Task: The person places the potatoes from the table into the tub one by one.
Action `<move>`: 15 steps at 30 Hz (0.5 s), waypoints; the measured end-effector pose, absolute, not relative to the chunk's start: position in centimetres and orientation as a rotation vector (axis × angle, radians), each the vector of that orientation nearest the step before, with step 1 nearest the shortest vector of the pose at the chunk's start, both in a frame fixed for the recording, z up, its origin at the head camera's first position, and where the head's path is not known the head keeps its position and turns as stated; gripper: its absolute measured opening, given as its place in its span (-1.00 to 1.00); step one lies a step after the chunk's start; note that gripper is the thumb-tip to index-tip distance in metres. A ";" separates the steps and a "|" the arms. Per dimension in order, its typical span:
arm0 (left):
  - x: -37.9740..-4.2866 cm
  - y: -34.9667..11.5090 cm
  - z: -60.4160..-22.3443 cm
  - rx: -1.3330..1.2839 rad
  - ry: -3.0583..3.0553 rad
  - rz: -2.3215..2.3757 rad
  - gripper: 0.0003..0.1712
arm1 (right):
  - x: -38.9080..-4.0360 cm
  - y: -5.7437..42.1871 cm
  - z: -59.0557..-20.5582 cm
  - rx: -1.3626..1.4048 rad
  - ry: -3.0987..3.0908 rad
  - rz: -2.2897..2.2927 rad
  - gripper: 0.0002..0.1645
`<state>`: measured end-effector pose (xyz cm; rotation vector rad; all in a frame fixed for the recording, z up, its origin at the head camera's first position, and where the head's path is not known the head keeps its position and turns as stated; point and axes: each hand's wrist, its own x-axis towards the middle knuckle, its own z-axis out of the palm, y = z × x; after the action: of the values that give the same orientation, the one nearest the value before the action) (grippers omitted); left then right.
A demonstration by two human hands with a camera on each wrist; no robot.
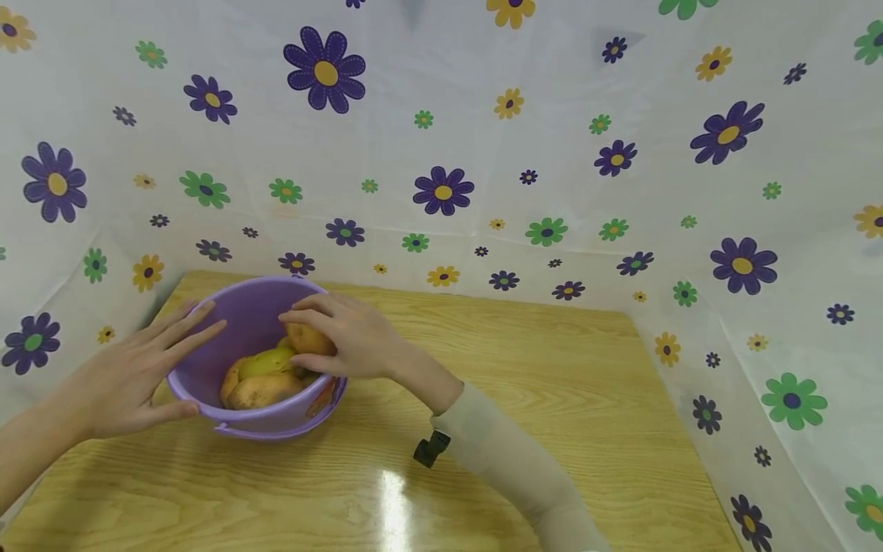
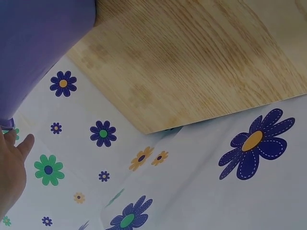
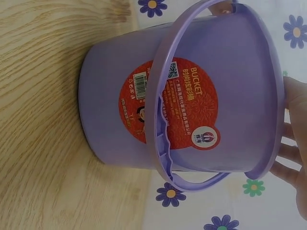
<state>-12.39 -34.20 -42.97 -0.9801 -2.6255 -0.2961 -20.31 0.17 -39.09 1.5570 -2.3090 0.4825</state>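
A purple bucket [image 1: 228, 307] stands on the table's left side, with several brown potatoes [image 1: 265, 391] and a yellow-green rounded item [image 1: 265, 363] inside. My right hand [image 1: 355, 337] reaches over the right rim and grips one potato [image 1: 306, 339] between thumb and fingers, just inside the bucket. Along the left rim, my left hand [image 1: 134, 379] rests with its fingers straight and spread. In the right wrist view the bucket [image 3: 115, 105] shows its red label [image 3: 192, 120], and the right hand [image 3: 295, 139] is at its rim; what it holds is hidden there.
The bucket's handle [image 1: 265, 435] hangs down on the near side. A light wood table [image 1: 524, 383] extends to the right of the bucket. White cloth with printed flowers [image 1: 483, 138] encloses the table at the back and both sides.
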 end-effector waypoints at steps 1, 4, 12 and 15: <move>-12.4 -34.2 -43.0 -0.982 -2.624 -0.295 0.19 | -20.3 0.3 -39.1 1.560 -2.294 0.491 -0.28; -12.4 -34.2 -42.9 -0.991 -2.612 -0.296 0.19 | -20.1 0.8 -39.1 1.567 -2.252 0.512 -0.29; -12.6 -33.9 -42.3 -1.011 -2.584 -0.295 0.22 | -19.7 2.8 -38.9 1.514 -2.243 0.486 -0.27; -12.6 -33.7 -42.1 -1.015 -2.579 -0.303 0.24 | -19.7 3.8 -38.9 1.480 -2.244 0.493 -0.26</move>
<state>-12.62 -33.70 -42.05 -1.0151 -2.5787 -0.3033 -19.72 3.75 -38.92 1.4796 -2.2442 0.4933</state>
